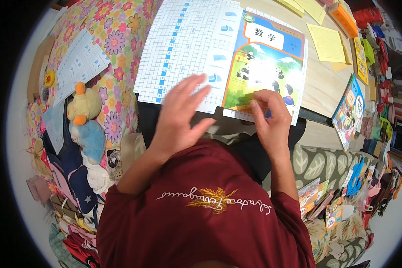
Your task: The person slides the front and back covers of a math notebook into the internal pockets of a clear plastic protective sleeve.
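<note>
A textbook [254, 58] with an orange-framed, blue and green cover showing cartoon pandas lies at the front of the desk. It rests on a large white grid-patterned sheet [194, 40] with a blue strip and small blue drawings, which spreads out to its left. Over the near edge of that sheet my left hand [178, 118] is open, fingers apart and a little blurred. My right hand [272, 123] is at the textbook's lower edge, its fingers curled and the thumb near the index fingertip. What lies between them, if anything, is hidden.
The wooden desk [315, 100] holds yellow papers [328, 42], an orange box [343, 20] and another book [348, 111] at its right edge. Left is a flowered cover [116, 58] with printed sheets [80, 62] and a plush toy [87, 129]. Books [315, 194] lie at lower right.
</note>
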`<state>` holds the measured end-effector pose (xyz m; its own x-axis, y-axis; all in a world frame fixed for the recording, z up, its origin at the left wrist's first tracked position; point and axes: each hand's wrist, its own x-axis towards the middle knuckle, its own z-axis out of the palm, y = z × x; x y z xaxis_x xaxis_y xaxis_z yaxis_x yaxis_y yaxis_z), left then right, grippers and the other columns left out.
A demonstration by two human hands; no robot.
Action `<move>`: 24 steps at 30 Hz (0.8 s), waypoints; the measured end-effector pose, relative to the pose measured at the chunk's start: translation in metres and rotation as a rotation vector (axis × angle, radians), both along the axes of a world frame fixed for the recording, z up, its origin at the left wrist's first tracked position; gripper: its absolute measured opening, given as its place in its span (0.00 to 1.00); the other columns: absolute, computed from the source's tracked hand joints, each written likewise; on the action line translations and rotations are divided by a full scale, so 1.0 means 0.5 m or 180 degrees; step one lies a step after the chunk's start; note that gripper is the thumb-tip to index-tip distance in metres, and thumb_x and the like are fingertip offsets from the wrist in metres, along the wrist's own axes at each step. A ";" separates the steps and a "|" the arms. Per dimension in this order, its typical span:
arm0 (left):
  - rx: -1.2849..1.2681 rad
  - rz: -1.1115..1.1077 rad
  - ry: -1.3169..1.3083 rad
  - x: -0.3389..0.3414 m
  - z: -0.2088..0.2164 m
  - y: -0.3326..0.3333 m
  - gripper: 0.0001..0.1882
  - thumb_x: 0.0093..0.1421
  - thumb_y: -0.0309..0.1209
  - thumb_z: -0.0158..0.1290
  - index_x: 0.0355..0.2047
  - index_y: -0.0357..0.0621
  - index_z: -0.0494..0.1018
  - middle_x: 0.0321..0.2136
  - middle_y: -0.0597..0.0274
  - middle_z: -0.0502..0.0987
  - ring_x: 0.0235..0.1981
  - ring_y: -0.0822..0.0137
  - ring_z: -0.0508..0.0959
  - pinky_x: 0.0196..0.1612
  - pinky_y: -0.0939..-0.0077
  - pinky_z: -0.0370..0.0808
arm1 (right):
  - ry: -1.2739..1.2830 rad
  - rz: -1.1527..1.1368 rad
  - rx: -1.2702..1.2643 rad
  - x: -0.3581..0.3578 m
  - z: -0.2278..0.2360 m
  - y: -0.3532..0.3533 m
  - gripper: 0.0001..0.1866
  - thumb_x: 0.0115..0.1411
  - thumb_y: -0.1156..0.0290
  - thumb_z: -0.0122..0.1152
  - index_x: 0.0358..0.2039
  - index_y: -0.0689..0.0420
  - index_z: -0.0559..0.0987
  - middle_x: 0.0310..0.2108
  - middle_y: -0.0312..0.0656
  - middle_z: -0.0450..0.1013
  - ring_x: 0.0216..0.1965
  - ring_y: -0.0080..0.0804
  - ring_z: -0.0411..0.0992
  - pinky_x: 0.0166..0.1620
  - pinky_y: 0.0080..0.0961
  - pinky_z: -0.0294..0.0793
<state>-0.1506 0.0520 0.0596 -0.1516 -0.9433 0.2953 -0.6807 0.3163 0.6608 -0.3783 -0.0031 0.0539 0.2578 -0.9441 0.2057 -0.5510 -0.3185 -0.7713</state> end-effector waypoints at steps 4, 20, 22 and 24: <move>0.0075 -0.0141 -0.0226 -0.039 -0.048 -0.029 0.33 0.47 0.28 0.64 0.55 0.38 0.67 0.55 0.52 0.68 0.56 0.50 0.67 0.58 0.58 0.63 | 0.0874 0.0308 -0.0906 -0.010 -0.021 0.009 0.16 0.49 0.74 0.68 0.40 0.55 0.77 0.48 0.43 0.71 0.53 0.49 0.66 0.51 0.42 0.66; -0.0157 0.0144 -0.0291 -0.053 -0.056 -0.048 0.25 0.45 0.25 0.62 0.46 0.37 0.71 0.41 0.52 0.72 0.43 0.51 0.71 0.47 0.62 0.69 | 0.0921 0.0288 -0.0665 -0.023 -0.044 0.019 0.17 0.51 0.69 0.68 0.42 0.54 0.77 0.53 0.43 0.68 0.57 0.47 0.63 0.57 0.44 0.59; -0.0178 0.0140 -0.0243 -0.054 -0.055 -0.050 0.21 0.45 0.24 0.61 0.42 0.38 0.72 0.39 0.53 0.72 0.42 0.52 0.71 0.45 0.62 0.69 | 0.0923 0.0278 -0.0644 -0.023 -0.045 0.019 0.17 0.51 0.69 0.68 0.42 0.54 0.77 0.53 0.42 0.68 0.58 0.47 0.63 0.57 0.44 0.59; -0.0142 0.0129 -0.0208 -0.052 -0.054 -0.049 0.16 0.45 0.23 0.60 0.36 0.39 0.71 0.37 0.54 0.72 0.40 0.52 0.71 0.44 0.63 0.69 | 0.0901 0.0276 -0.0644 -0.024 -0.046 0.019 0.17 0.51 0.69 0.68 0.42 0.54 0.77 0.53 0.42 0.68 0.58 0.47 0.63 0.57 0.43 0.59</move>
